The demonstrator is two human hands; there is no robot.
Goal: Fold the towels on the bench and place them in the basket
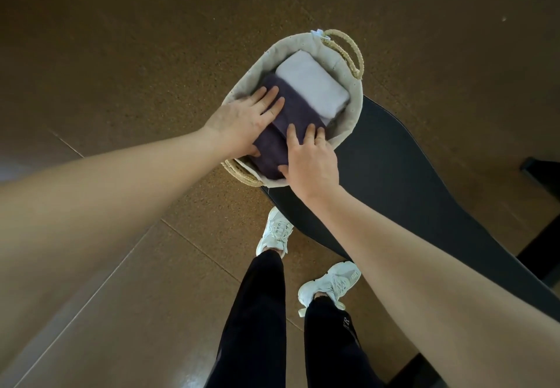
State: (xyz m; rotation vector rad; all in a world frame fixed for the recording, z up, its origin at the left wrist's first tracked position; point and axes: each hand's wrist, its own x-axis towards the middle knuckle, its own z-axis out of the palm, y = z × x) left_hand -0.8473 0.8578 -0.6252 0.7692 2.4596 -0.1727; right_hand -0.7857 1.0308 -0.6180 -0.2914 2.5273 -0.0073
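We stretch both bare arms forward and down, the left arm [106, 193] coming in from the left and the right arm [424, 260] from the lower right, wrists nearly straight. Our left hand [242, 121] lies palm down, fingers straight, thumb spread aside. Our right hand [312, 160] sits just beside it, palm down, fingers spread and slightly bent.

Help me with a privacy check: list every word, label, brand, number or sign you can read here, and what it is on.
Pale lettering on the right trouser leg: perhaps ends in "R", too blurred to read whole.
White tag on the rim of the basket: too small to read.
White shoes: no legible brand.
Nothing else shows any text.
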